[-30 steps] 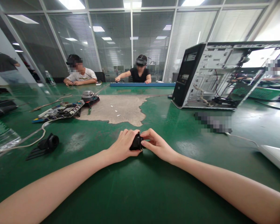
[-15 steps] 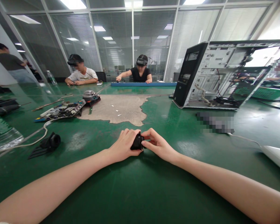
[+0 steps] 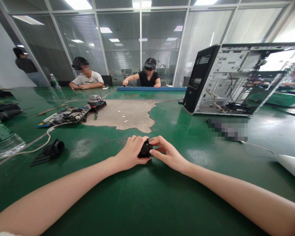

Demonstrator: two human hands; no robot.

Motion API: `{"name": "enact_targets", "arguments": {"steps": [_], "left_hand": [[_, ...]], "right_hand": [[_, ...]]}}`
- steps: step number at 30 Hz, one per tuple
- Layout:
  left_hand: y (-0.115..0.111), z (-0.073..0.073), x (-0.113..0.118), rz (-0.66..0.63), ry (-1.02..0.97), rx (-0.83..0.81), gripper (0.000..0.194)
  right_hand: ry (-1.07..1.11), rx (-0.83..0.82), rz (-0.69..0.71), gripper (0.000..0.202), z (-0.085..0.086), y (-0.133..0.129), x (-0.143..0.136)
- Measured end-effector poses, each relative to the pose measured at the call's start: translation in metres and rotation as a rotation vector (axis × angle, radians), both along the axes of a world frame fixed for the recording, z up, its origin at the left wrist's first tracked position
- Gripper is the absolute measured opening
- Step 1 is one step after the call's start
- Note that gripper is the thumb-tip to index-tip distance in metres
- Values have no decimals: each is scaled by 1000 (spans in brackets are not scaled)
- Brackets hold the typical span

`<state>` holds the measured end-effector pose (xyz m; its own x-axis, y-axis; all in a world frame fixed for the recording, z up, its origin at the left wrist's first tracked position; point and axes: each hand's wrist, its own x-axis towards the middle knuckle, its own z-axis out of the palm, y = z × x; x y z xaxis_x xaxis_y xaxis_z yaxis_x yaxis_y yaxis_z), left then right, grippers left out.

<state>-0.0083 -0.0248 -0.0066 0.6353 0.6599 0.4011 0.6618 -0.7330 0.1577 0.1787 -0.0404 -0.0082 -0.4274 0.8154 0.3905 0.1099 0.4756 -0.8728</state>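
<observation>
A small black part (image 3: 144, 149) with a rounded, lens-like end on its right is held just above or on the green table; whether it touches cannot be told. My left hand (image 3: 130, 151) is wrapped over its body, fingers on top and thumb beneath. Thumb and forefinger of my right hand (image 3: 166, 151) pinch the rounded end from the right. Much of the part is hidden by my left fingers. To the left lies another black part (image 3: 54, 149) with a round end and a flat slatted piece.
An opened computer case (image 3: 204, 78) stands at the right, near a blurred-out object (image 3: 227, 129) with a cable. A circuit board (image 3: 66, 116), a plastic bottle (image 3: 5, 136) and a white cable (image 3: 48, 134) lie left. Two people sit across the green table (image 3: 147, 203).
Both hands keep their hold on the black part with hardly any movement. The view has shifted slightly. A standing person at the far left has moved to the right.
</observation>
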Motion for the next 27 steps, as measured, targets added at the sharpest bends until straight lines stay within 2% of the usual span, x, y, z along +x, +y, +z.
{"name": "enact_targets", "arguments": {"steps": [8,12,15,22,24,27], "left_hand": [[1,-1,-1,-8,-15,6,60],[0,0,-1,-8,-20,-1,59],[0,0,-1,-10,-23,0,58],[1,-1,-2,-8,-17,6,60],[1,-1,-2,-9,-9,7,59],[1,-1,-2,-7,-6,7,59]], "right_hand": [[-36,-145,13,26,2,0,-2],[-39,-46,37,23,2,-3,-1],[-41,50,-6,19,1,-2,0],[-50,-134,13,26,3,-1,-3],[-52,-129,36,25,3,-2,-3],[-63,-35,37,23,3,-3,-2]]}}
